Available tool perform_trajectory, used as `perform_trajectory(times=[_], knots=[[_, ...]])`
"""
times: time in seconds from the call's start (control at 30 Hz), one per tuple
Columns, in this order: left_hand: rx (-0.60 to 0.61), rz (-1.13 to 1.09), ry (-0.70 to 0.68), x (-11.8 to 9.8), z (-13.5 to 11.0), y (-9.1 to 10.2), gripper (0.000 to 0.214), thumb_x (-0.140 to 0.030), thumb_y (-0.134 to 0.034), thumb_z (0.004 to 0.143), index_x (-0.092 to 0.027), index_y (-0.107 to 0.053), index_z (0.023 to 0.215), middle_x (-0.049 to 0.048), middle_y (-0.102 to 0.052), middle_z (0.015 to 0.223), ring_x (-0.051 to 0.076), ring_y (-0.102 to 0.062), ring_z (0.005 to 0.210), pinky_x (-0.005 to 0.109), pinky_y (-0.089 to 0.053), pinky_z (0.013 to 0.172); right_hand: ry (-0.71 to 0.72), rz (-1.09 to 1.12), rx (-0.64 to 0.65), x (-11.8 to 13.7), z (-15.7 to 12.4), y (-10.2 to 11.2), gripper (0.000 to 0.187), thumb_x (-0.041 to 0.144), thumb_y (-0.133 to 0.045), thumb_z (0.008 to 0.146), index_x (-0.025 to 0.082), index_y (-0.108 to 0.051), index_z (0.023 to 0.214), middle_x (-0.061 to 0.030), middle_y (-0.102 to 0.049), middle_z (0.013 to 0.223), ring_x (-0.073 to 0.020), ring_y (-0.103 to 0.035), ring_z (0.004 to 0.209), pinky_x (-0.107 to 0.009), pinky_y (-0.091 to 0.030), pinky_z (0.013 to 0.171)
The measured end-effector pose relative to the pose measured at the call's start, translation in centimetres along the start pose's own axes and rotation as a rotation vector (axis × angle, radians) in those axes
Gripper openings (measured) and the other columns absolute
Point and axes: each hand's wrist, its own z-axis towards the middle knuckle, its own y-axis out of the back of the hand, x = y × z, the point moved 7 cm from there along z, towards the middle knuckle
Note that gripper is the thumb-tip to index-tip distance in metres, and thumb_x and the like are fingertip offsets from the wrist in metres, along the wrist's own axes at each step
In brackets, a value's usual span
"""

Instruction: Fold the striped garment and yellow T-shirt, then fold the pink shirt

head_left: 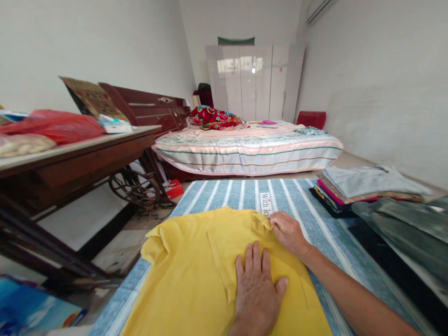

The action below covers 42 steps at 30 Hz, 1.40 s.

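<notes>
Head | left hand [259, 291]: spread on garment [185, 266] | right hand [287, 233]: pinching it

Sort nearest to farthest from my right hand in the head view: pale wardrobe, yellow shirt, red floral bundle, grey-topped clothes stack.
1. Yellow shirt: pinched in the right hand.
2. Grey-topped clothes stack: ahead and right.
3. Red floral bundle: ahead and left, on the bed.
4. Pale wardrobe: beyond the bed.

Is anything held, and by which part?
The right hand pinches the yellow garment by its far right edge; the left hand lies flat on it.
</notes>
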Motion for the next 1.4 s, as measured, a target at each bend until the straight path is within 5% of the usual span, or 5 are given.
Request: perform_trajectory(times=[0.23, 0.53, 0.8, 1.0, 1.4], knots=[[0.021, 0.003, 0.007, -0.2, -0.1, 0.2, 0.074, -0.061, -0.028, 0.085, -0.015, -0.031, 0.142, 0.0113, -0.018, 0.151, 0.031, -0.01, 0.14, 0.056, -0.007, 0.111, 0.111, -0.059, -0.053, 1.3, 0.0, 0.4, 0.022, 0.009, -0.037, 0.078, 0.022, -0.054, 0.075, -0.0045, -0.063, 0.081, -0.0166, -0.058, 0.083, -0.029, -0.046, 0.077], [0.005, -0.009, 0.005, 0.0, -0.1, 0.1, 0.075, -0.062, -0.025, 0.084, -0.016, -0.03, 0.143, 0.0104, -0.017, 0.152, 0.031, -0.009, 0.14, 0.055, -0.005, 0.111, 0.019, -0.015, -0.041, 0.9, -0.1, 0.1, 0.029, 0.013, -0.041, 0.077, 0.021, -0.062, 0.095, -0.0064, -0.067, 0.092, -0.0188, -0.06, 0.092, -0.032, -0.046, 0.085], [-0.002, -0.012, 0.003, 0.0, 0.0, -0.1, 0.075, -0.064, -0.026, 0.084, -0.018, -0.029, 0.143, 0.0112, -0.015, 0.152, 0.03, -0.008, 0.14, 0.056, -0.005, 0.111, -0.43, -0.094, 0.006, -6.9, 3.1, -0.1, 0.023, 0.023, -0.045, 0.078, 0.016, -0.063, 0.089, -0.004, -0.07, 0.083, -0.0165, -0.064, 0.073, -0.026, -0.049, 0.064], [-0.042, 0.009, -0.003, -0.1, -0.1, -0.1, 0.074, -0.065, -0.024, 0.085, -0.019, -0.031, 0.142, 0.011, -0.016, 0.152, 0.028, -0.009, 0.14, 0.055, -0.006, 0.111, -0.635, -0.339, 0.061, -11.5, 3.9, 0.8, 0.036, 0.029, -0.06, 0.073, 0.013, -0.063, 0.105, -0.0128, -0.069, 0.089, -0.027, -0.063, 0.085, -0.034, -0.045, 0.071], [-0.057, 0.032, -0.006, -0.6, -0.3, 0.7, 0.073, -0.064, -0.023, 0.086, -0.017, -0.033, 0.141, 0.0128, -0.021, 0.151, 0.028, -0.013, 0.14, 0.055, -0.009, 0.111, -0.2, -0.409, 0.383, -5.1, 2.0, -1.4, 0.024, 0.023, -0.043, 0.087, 0.02, -0.06, 0.104, -0.0048, -0.063, 0.11, -0.0165, -0.053, 0.106, -0.026, -0.035, 0.093]])
